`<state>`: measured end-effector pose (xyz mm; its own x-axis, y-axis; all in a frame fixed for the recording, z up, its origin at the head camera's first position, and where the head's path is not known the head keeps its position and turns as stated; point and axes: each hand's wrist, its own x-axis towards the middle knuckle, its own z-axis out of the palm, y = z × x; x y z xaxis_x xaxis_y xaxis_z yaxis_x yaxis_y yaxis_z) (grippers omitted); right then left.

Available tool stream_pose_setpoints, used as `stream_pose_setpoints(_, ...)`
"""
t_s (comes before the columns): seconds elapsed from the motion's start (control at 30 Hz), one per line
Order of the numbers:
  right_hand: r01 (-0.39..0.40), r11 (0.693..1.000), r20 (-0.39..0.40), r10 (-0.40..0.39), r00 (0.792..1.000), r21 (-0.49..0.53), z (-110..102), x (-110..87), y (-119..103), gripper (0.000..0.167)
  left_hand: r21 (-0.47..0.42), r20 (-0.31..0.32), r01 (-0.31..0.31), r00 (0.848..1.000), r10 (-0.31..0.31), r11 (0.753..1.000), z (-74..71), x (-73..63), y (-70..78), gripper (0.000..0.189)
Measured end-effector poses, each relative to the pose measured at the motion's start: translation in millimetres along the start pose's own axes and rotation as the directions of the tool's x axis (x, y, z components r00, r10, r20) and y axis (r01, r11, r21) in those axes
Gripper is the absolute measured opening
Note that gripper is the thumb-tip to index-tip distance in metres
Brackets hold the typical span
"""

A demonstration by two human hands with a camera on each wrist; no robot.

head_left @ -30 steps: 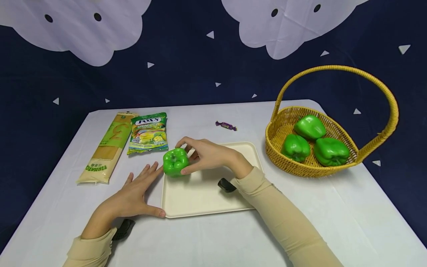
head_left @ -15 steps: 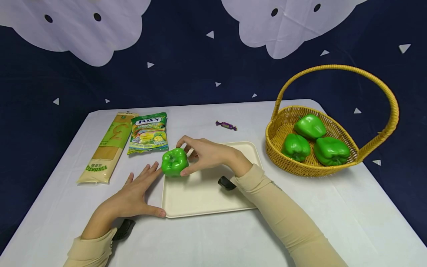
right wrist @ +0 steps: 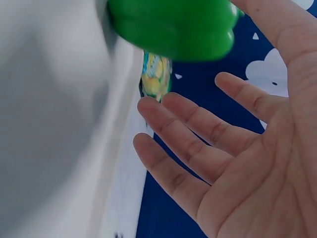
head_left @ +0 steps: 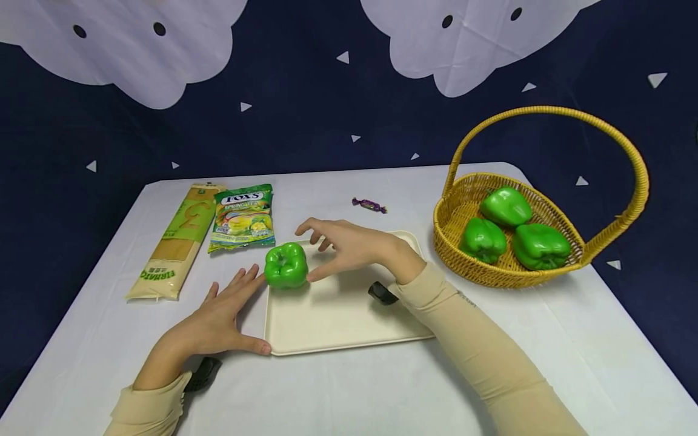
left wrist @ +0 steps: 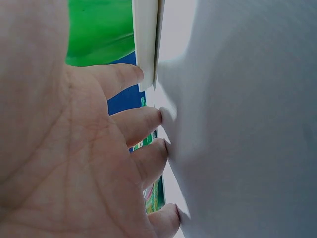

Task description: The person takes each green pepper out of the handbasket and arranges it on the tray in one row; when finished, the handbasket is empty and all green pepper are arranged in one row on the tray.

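A shiny green bell pepper stands at the left end of a cream tray. My right hand is just right of the pepper, fingers spread, the thumb tip close to its side. In the right wrist view the palm and fingers are apart from the pepper. My left hand lies spread at the tray's left edge, thumb by the near corner. Its fingertips rest on the tablecloth in the left wrist view, with the index finger at the tray rim.
A wicker basket with a tall handle holds three green peppers at the right. A noodle pack and a candy bag lie at the back left. A purple wrapped candy lies behind the tray.
My right hand has let go of the bell pepper and drawn back slightly to the right, its fingers opening. The pepper stays on the tray. The left hand has not moved.
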<state>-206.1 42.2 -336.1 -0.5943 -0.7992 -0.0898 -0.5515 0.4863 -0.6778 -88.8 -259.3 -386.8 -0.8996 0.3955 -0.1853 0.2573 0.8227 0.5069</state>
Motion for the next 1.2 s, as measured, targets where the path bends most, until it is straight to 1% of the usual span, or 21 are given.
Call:
stream_pose_setpoints(0.37,-0.037,0.996,-0.035,0.034,0.999,-0.080,-37,-45.6,5,0.076,-0.009,-0.004,-0.001,1.000,0.001,1.000,-0.3,-1.2,-0.1,0.141)
stream_pose_setpoints(0.5,-0.063,0.989,-0.052,0.056,0.997,-0.136,-51,-63.5,9,0.073,-0.015,-0.001,0.004,1.000,-0.004,1.000,-0.5,-1.4,1.0,0.141)
stream_pose_setpoints(0.67,-0.091,0.978,-0.070,0.079,0.994,-0.190,-67,-89.3,7,0.070,-0.011,-0.004,0.002,1.000,-0.002,1.000,-0.1,-1.3,1.1,0.141)
stream_pose_setpoints(0.8,-0.133,0.966,-0.093,0.115,0.989,-0.221,-78,-110.3,7,0.066,-0.011,-0.004,-0.001,1.000,0.001,1.000,0.2,-1.5,0.9,0.141)
stream_pose_setpoints(0.93,-0.196,0.946,-0.134,0.166,0.977,-0.257,-90,-130.2,11,0.063,-0.011,-0.005,-0.005,1.000,0.005,1.000,0.0,-2.1,1.2,0.141)
stream_pose_setpoints(1.03,-0.224,0.931,-0.158,0.185,0.970,-0.287,-99,-144.2,14,0.061,-0.009,-0.007,-0.008,1.000,0.008,1.000,-0.2,-2.6,1.3,0.141)
stream_pose_setpoints(1.2,-0.257,0.921,-0.162,0.217,0.963,-0.293,-111,-163.7,20,0.059,-0.005,-0.008,-0.002,1.000,0.002,1.000,-0.3,-2.6,1.6,0.142)
